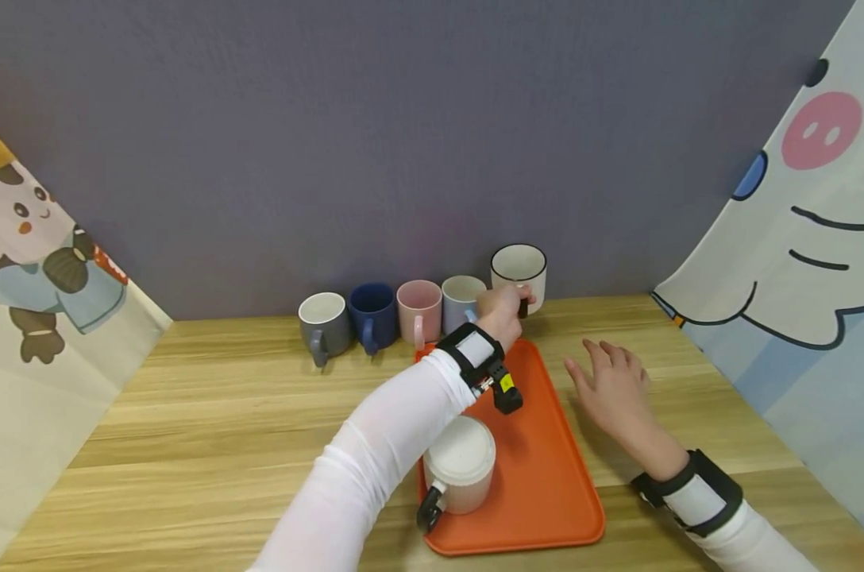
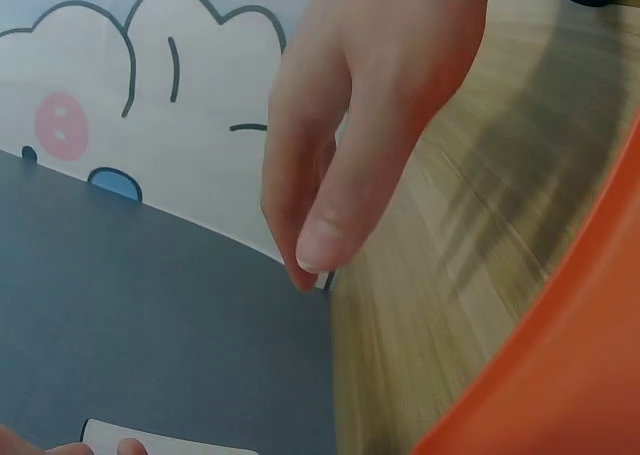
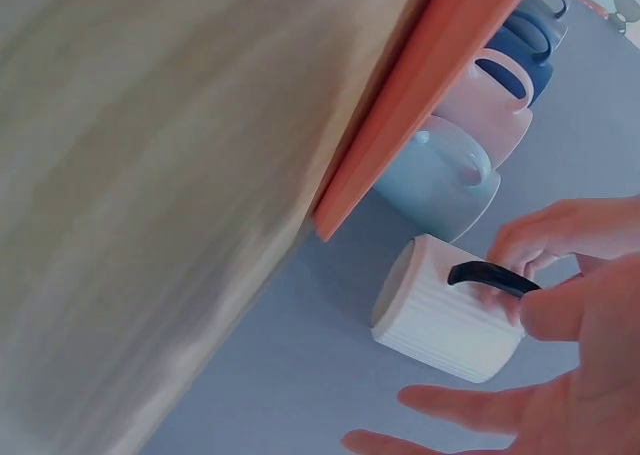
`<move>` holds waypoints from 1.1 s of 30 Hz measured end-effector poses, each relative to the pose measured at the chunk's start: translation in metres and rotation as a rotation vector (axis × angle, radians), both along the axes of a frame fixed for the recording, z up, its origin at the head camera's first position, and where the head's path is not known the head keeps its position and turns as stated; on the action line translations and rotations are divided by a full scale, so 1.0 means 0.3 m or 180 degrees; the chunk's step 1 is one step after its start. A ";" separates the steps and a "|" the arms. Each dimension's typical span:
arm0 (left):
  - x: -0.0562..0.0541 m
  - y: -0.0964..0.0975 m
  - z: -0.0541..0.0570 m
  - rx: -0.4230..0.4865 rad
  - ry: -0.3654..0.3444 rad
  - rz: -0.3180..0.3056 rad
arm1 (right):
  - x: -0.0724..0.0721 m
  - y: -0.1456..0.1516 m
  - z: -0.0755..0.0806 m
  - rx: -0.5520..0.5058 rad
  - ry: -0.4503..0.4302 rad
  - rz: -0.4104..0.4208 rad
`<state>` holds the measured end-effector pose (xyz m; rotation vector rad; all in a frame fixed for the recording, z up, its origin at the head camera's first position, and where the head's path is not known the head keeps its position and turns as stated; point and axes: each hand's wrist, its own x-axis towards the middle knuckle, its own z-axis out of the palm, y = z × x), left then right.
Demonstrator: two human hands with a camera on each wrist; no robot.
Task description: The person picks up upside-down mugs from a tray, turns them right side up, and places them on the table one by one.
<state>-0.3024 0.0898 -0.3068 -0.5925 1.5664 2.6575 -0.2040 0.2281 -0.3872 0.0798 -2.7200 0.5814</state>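
My left hand [image 1: 502, 311] grips the black handle [image 3: 490, 275] of a white ribbed mug [image 1: 518, 266] with a dark rim. This mug is upright, held up against the grey back wall just right of the row of mugs. My right hand [image 1: 612, 389] hovers over the wood right of the orange tray [image 1: 546, 492], fingers spread and nothing in them. It fills the upper part of the left wrist view. On the tray's near left part sits another white mug [image 1: 468, 488] with a black handle, apparently bottom up, partly behind my left sleeve.
Left of the held mug stand a light blue mug [image 1: 462, 292], a pink mug [image 1: 419, 306], a navy mug [image 1: 378, 314] and a grey mug [image 1: 328, 322], along the back wall. Cartoon-printed cloth walls [image 1: 796, 262] flank the wooden table [image 1: 210, 445].
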 end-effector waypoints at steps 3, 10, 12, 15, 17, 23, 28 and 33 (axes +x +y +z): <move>-0.006 0.003 -0.009 -0.0076 -0.0054 0.0013 | 0.007 0.007 -0.002 0.0043 0.0055 -0.0005; -0.025 0.007 -0.044 -0.0027 -0.0057 0.0008 | 0.019 0.029 -0.006 0.0096 0.0039 -0.0027; -0.029 0.007 -0.054 0.0026 -0.0033 0.0008 | 0.020 0.031 -0.003 0.0100 -0.0024 -0.0024; -0.036 0.007 -0.068 0.0074 -0.0010 0.0022 | 0.022 0.032 0.001 0.0095 -0.0094 -0.0018; -0.039 0.008 -0.074 0.0074 -0.0043 0.0035 | 0.023 0.035 0.002 0.0104 -0.0118 -0.0029; -0.048 0.017 -0.085 -0.0044 -0.0233 0.0078 | 0.028 0.052 -0.003 0.0135 -0.0086 -0.0087; -0.055 0.018 -0.093 -0.0078 -0.0286 0.0113 | 0.029 0.063 -0.003 0.0198 -0.0170 -0.0129; -0.056 0.015 -0.115 -0.0207 -0.0345 0.0098 | 0.035 0.069 -0.003 0.0213 -0.0300 -0.0145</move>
